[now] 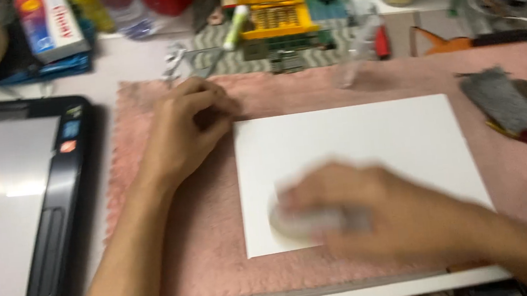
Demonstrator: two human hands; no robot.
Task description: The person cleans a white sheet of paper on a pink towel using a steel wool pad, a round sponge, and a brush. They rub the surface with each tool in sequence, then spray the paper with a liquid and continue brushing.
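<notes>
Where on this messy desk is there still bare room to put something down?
The upper right of the white sheet is bare, above the blurred right hand. Pink mat shows free between the forearms, below the left hand, and between the sheet and the grey brush. The back edge is crowded around the yellow case.

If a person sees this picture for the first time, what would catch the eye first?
The white sheet in the middle of the pink fluffy mat stands out most. On its lower left part, the blurred right hand covers a pale roundish object, too smeared to identify. The left hand rests curled at the sheet's upper left corner, and an open laptop lies at the far left.
</notes>
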